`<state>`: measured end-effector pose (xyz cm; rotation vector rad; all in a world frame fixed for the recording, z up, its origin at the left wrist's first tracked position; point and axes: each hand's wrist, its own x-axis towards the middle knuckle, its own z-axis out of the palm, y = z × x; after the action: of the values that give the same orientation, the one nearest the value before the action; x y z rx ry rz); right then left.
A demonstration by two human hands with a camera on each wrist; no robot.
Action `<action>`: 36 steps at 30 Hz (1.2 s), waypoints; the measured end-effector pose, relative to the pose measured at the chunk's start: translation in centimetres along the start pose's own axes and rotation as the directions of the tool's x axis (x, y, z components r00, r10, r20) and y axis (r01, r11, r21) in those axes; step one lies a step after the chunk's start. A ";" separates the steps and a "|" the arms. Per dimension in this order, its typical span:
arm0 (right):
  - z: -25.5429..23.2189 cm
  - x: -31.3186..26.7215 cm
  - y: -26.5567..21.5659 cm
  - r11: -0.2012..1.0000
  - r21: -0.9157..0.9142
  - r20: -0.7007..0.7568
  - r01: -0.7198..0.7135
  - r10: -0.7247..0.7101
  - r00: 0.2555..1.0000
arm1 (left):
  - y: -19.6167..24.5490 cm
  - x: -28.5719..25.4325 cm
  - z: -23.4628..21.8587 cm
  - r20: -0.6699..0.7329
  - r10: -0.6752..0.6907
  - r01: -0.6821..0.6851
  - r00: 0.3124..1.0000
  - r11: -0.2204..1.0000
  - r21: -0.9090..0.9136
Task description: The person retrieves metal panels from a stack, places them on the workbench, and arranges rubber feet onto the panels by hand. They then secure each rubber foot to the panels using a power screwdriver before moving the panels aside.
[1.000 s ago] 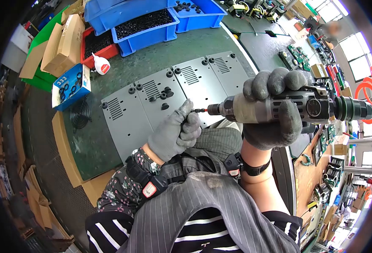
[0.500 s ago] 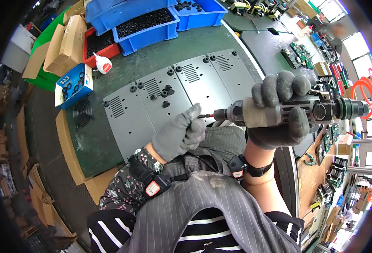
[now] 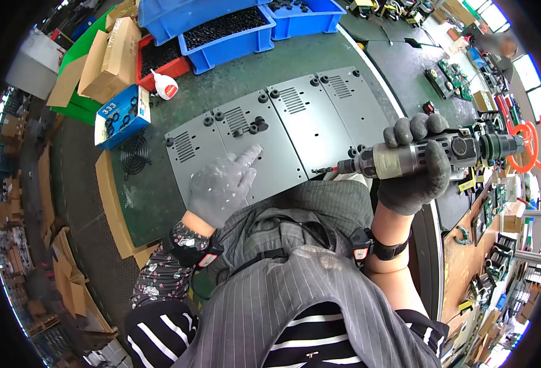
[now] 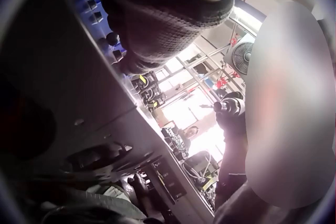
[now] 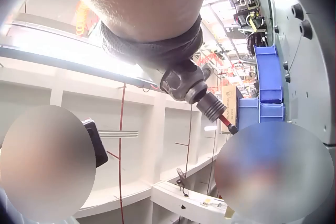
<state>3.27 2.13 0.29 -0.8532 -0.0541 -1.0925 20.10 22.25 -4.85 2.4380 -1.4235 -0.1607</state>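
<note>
Over the grey metal panels (image 3: 270, 153), my gloved left hand (image 3: 218, 187) is spread with its index finger extended below a small group of black rubber feet (image 3: 255, 126). Its glove (image 4: 157, 35) fills the top of the left wrist view. My gloved right hand (image 3: 416, 162) grips a power driver (image 3: 387, 161) held level, its red-and-black bit (image 3: 328, 170) pointing left above the panels' near edge. In the right wrist view the driver's nose (image 5: 210, 106) and bit (image 5: 228, 124) show below the wrist. Whether a screw sits on the bit, I cannot tell.
Blue bins (image 3: 230, 46) and a red bin (image 3: 160, 64) of small black parts stand at the back. A white bottle (image 3: 165, 84), a small blue box (image 3: 122, 116) and a cardboard box (image 3: 111, 61) are at the left. An orange hose (image 3: 528, 147) hangs at the right.
My left hand has left the bit's tip and moved left over the panels, its fingers now extended. The driver has shifted slightly right in the head view, still in my right hand.
</note>
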 end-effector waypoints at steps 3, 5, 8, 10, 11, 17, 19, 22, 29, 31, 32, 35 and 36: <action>0.4 0.1 0.2 0.999 -0.040 0.004 -0.004 0.004 1.000 | -0.2 -0.4 0.4 -0.047 0.106 -0.110 0.993 0.992 -0.069; 0.6 0.1 0.3 0.999 -0.051 -0.002 -0.021 0.021 1.000 | 0.6 0.1 -0.5 -0.037 0.024 -0.028 0.999 0.993 -0.112; 0.9 0.0 0.3 0.996 -0.072 -0.003 -0.048 0.048 0.999 | 0.5 1.4 0.1 -0.060 -0.045 0.034 0.997 0.983 -0.181; 1.2 -0.1 0.2 0.992 -0.118 -0.036 -0.052 0.048 0.998 | 0.5 2.1 0.6 -0.101 -0.035 0.013 0.994 0.977 -0.213; 1.2 -0.1 0.1 0.987 -0.154 -0.051 -0.053 0.045 0.998 | 0.6 2.4 0.7 -0.063 -0.035 0.018 0.997 0.969 -0.245; 0.9 -0.4 0.5 0.937 -0.344 -0.029 -0.059 0.053 0.998 | 4.1 3.0 2.0 0.040 0.159 -0.134 0.986 0.923 -0.362; 0.9 -0.5 1.0 0.923 -0.378 -0.028 -0.065 0.059 0.998 | 4.9 3.3 2.8 0.056 0.172 -0.133 0.983 0.898 -0.419; 1.4 -0.3 1.7 0.934 -0.353 0.005 -0.052 0.058 0.998 | 5.3 3.5 3.5 0.068 0.184 -0.139 0.981 0.896 -0.421; 1.4 0.3 3.3 0.878 -0.443 0.169 -0.179 0.278 0.946 | 5.7 3.7 3.1 0.079 0.152 -0.108 0.985 0.909 -0.404; 1.1 0.6 3.7 0.863 -0.492 0.262 -0.114 0.272 0.926 | 5.7 3.7 3.3 0.014 0.160 -0.145 0.987 0.924 -0.352; 1.1 0.8 3.7 0.795 -0.606 0.300 -0.038 0.273 0.914 | 5.7 3.7 3.3 0.021 0.157 -0.140 0.987 0.924 -0.356; 1.7 0.8 4.2 0.825 -0.544 0.238 -0.151 0.324 0.915 | 5.7 3.9 3.4 0.100 0.152 -0.118 0.983 0.949 -0.292; 1.4 0.8 4.5 0.821 -0.545 0.227 -0.169 0.338 0.913 | 5.6 3.8 3.6 0.077 0.160 -0.130 0.984 0.944 -0.302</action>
<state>7.71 3.25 -0.97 -1.4770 0.0937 -0.7053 16.49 15.67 -6.23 2.1010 -1.4942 -0.4365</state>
